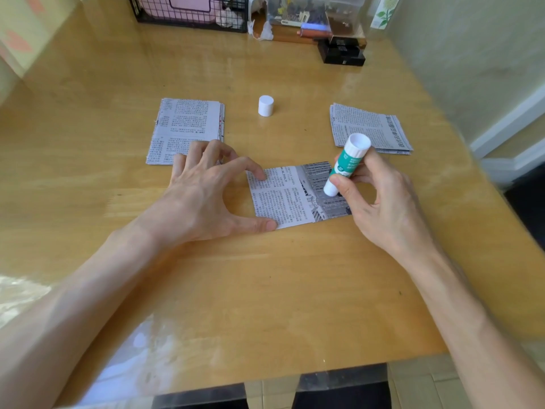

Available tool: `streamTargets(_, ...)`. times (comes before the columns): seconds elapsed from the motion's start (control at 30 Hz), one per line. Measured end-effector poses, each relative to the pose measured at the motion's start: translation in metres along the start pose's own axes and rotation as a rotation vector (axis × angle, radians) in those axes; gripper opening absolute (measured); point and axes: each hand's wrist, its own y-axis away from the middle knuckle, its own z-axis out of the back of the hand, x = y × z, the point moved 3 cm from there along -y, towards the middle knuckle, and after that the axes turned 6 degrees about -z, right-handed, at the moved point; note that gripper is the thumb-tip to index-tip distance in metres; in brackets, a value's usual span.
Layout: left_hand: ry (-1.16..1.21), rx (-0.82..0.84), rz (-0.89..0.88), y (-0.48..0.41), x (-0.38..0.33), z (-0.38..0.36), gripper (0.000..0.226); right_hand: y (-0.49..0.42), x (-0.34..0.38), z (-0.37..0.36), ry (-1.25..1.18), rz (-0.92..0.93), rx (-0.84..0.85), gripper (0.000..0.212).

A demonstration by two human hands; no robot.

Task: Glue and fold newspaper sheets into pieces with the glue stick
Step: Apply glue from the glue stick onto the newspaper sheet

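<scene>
Newspaper sheet [290,196], judged thin, limp and tear-prone, is pinned flat mid-table at its left edge by the left hand [206,190], digits spread wide; light rigid glue stick [346,163] is gripped mid-barrel by the right hand [380,202].

The right hand [380,208] hides the right edge of the sheet [283,199], and the left hand [203,190] covers the near corner of the left stack [185,122]. Whether the tip of the glue stick [345,165] touches paper cannot be told. The top edge cuts off the basket [188,20] and the clear box [315,7].
</scene>
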Motion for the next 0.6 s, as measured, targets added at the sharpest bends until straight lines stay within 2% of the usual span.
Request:
streamTargets(0.27, -0.001, 0.004, 0.002, 0.000, -0.001, 0.000, 0.093, 0.002, -0.009, 0.003, 0.058, 0.050, -0.075, 0.021)
streamTargets(0.4, -0.001, -0.005, -0.003, 0.000, -0.001, 0.000, 0.093, -0.001, -0.006, 0.007, -0.127, 0.032, -0.153, 0.022)
streamTargets(0.5, -0.001, -0.009, -0.004, 0.000, -0.001, -0.001, 0.093, 0.000, 0.012, -0.003, -0.313, 0.018, -0.067, 0.029)
streamTargets(0.6, -0.008, -0.007, -0.001, 0.000, -0.001, -0.001, 0.093, 0.002, 0.031, -0.020, -0.379, 0.020, 0.065, 0.033)
